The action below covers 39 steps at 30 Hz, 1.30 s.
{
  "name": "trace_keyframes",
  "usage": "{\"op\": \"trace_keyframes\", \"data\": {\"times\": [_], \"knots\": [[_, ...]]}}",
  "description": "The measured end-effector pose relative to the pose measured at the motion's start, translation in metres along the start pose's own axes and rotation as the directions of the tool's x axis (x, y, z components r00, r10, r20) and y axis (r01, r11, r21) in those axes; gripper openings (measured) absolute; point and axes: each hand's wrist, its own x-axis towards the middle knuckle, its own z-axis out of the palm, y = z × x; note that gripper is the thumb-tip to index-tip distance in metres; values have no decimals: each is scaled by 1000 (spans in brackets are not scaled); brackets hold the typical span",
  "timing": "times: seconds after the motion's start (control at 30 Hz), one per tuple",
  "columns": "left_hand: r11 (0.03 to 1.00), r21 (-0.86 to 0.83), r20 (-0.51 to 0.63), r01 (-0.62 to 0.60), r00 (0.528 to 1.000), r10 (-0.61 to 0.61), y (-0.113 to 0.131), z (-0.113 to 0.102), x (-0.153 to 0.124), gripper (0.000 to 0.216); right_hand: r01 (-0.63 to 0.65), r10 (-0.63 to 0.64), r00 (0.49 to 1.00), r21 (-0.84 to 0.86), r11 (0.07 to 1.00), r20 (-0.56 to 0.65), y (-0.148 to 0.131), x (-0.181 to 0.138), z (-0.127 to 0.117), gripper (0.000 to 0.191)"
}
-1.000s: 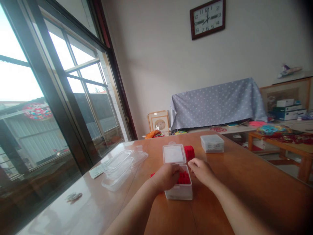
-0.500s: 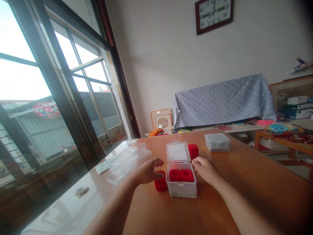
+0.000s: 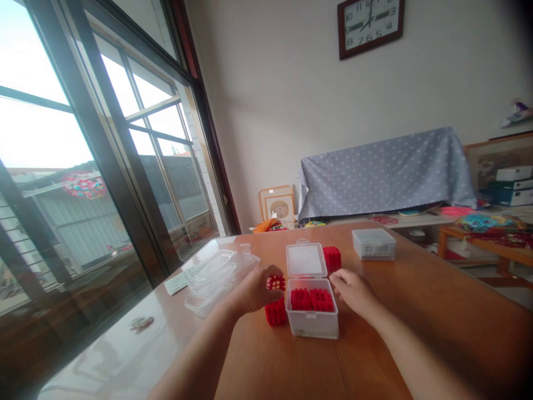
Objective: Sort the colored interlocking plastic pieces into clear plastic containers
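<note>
My left hand (image 3: 256, 291) pinches a red lattice block (image 3: 276, 282) between thumb and fingers, just above a standing row of red blocks (image 3: 275, 314) on the table. To its right is a translucent plastic box (image 3: 313, 325) with its lid (image 3: 306, 260) folded back. Red lattice blocks (image 3: 311, 299) lie inside the box. My right hand (image 3: 353, 289) is closed by the box's back right corner; what its fingers hold, if anything, is hidden. Behind that hand stands another red stack (image 3: 332, 259), partly covered by the lid.
Clear plastic lids and trays (image 3: 219, 275) lie in a pile at left on the wooden table (image 3: 287, 366). A closed translucent box (image 3: 373, 245) stands at the back right. Near the left edge is a small shiny item (image 3: 141, 323) I cannot make out.
My left hand was open beside the red row; now its fingers have closed on a red lattice block raised above the row. The right hand has stayed by the box. The view has shifted slightly.
</note>
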Motion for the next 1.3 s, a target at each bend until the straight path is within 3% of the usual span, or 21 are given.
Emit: {"op": "trace_keyframes", "data": {"times": [0.2, 0.37, 0.53, 0.73, 1.03, 1.3], "knots": [[998, -6, -9, -57, 998, 57, 20, 12, 17, 37, 3, -3, 1000, -31, 1000, -13, 1, 0, 0, 34], [997, 27, 63, -75, 995, 73, 34, 31, 27, 34, 33, -34, 999, -55, 998, -17, 0, 0, 0, 36], [983, 162, 136, -84, 989, 62, 41, 43, 33, 36, 43, -45, 998, -62, 997, -37, -1, 0, 0, 36], [966, 223, 150, -132, 984, 99, 39, 45, 34, 36, 63, -66, 997, -67, 996, -43, -2, -1, -1, 35], [974, 212, 132, -81, 990, 53, 36, 46, 31, 40, 85, -89, 995, -81, 993, -43, -8, -3, -3, 35], [963, 255, 123, -84, 991, 54, 40, 43, 21, 29, 81, -85, 995, -78, 994, -44, -10, -5, -4, 34]]}}
